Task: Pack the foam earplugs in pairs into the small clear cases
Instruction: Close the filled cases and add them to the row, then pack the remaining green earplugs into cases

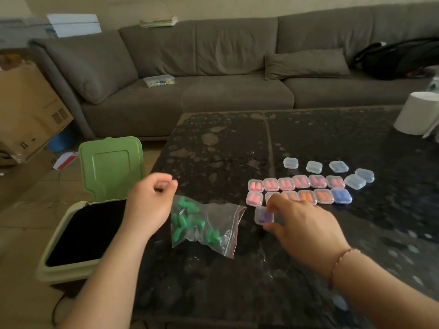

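Observation:
My right hand (306,224) pinches a small clear case with purple earplugs (263,216) on the dark table (213,143), just below two rows of filled cases. The rows hold pink (270,184), orange (323,195) and blue (342,195) pairs. Several empty clear cases (314,166) lie behind and to the right of the rows. A clear zip bag of green earplugs (202,224) lies between my hands. My left hand (152,203) hovers at the table's left edge with fingers loosely curled and nothing in it.
A green bin with its lid up (109,167) stands on the floor to the left of the table. A white paper roll (418,112) sits at the table's far right. A grey sofa (213,67) runs behind, cardboard boxes (28,110) at left.

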